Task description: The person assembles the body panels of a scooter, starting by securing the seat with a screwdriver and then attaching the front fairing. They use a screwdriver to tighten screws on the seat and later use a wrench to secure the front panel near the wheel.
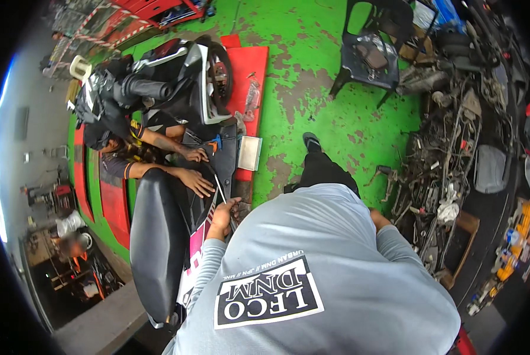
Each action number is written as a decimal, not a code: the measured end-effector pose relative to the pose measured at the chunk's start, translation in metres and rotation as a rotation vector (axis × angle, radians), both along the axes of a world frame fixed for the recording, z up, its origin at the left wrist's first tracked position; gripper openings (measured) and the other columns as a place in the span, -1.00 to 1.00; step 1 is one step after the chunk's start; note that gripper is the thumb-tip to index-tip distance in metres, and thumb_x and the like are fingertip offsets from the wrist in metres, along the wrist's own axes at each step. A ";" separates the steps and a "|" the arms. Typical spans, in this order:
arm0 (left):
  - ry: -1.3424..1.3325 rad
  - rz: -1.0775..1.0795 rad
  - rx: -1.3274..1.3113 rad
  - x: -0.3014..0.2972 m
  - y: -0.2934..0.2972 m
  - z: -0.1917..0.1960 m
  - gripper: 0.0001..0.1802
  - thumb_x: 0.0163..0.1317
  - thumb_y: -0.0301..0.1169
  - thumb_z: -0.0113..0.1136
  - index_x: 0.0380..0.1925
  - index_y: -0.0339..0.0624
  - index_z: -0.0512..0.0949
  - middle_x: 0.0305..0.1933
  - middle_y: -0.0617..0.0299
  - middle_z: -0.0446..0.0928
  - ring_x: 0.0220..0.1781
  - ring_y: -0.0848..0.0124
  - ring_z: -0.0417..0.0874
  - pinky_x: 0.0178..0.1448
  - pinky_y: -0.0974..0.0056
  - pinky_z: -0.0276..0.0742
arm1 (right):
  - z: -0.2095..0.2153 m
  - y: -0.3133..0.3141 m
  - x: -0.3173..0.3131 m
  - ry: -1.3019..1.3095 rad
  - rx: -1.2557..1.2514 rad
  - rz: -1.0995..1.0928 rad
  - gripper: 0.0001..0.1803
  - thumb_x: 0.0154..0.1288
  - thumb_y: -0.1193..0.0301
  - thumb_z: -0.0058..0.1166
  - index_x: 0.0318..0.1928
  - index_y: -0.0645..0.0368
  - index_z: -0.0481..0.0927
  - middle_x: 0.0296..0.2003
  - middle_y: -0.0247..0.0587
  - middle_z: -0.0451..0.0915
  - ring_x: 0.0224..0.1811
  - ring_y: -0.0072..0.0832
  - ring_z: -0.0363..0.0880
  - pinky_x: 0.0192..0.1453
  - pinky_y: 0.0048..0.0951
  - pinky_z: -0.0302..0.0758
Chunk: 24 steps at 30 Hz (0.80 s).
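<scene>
My left hand (221,219) is beside the scooter's pink-and-white side panel (195,245), with its fingers curled. A thin pale rod (219,186) meets the top of this hand; what the fingers hold is not clear. To its left is the long black scooter seat (158,242). My right hand (378,219) is low at my right side, its fingers hidden by my body. Across the scooter a co-worker leans in, one hand (197,182) on the dark bodywork just above my left hand, the other hand (195,155) near the rod's far end.
An orange-and-blue tool (216,143) and a white rectangular tray (250,154) lie beyond my left hand. Another scooter (152,83) stands on a red platform (256,65). A dark plastic chair (371,59) holds small items. Piled metal parts (454,154) line the right side.
</scene>
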<state>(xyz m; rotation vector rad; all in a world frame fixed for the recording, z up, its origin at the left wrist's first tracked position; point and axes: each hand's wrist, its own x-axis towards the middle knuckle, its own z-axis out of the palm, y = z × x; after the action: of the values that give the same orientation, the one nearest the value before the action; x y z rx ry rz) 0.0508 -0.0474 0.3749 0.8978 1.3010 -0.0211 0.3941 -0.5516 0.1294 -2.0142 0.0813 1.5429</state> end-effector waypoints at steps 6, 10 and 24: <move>-0.060 0.038 0.125 -0.034 -0.030 -0.010 -0.59 0.40 -0.40 -0.07 0.14 -0.35 0.56 -0.44 0.28 0.45 -0.48 0.44 0.44 -0.33 0.33 0.42 | 0.059 0.168 0.149 -0.108 -0.049 0.162 -0.60 0.44 0.14 0.01 0.13 0.09 0.56 -0.12 -0.18 0.70 -0.25 -0.26 0.66 -0.32 -0.14 0.53; -0.012 0.241 0.048 -0.045 -0.067 -0.011 -0.59 0.34 -0.46 -0.09 0.10 -0.37 0.57 -0.45 0.26 0.48 -0.48 0.43 0.46 -0.33 0.34 0.41 | 0.087 0.270 0.222 -0.263 0.050 0.208 -0.62 0.46 0.12 0.03 0.12 0.05 0.56 -0.12 -0.23 0.69 -0.24 -0.32 0.64 -0.27 -0.18 0.52; 0.289 0.444 -0.142 0.046 -0.116 -0.076 -0.72 0.36 -0.32 0.10 -0.14 -0.21 0.72 -0.56 0.32 0.45 -0.57 0.47 0.41 -0.48 0.27 0.36 | 0.075 0.366 0.352 -0.121 0.006 0.572 -0.55 0.39 0.10 0.12 0.15 0.08 0.56 -0.13 -0.20 0.71 -0.32 -0.31 0.67 -0.32 -0.16 0.52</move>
<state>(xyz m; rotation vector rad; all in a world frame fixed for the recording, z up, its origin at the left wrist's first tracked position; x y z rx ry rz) 0.0968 -0.1637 0.2986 0.4812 1.7240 0.1069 0.7459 -0.1851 0.2048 -2.2375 -0.5942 1.7324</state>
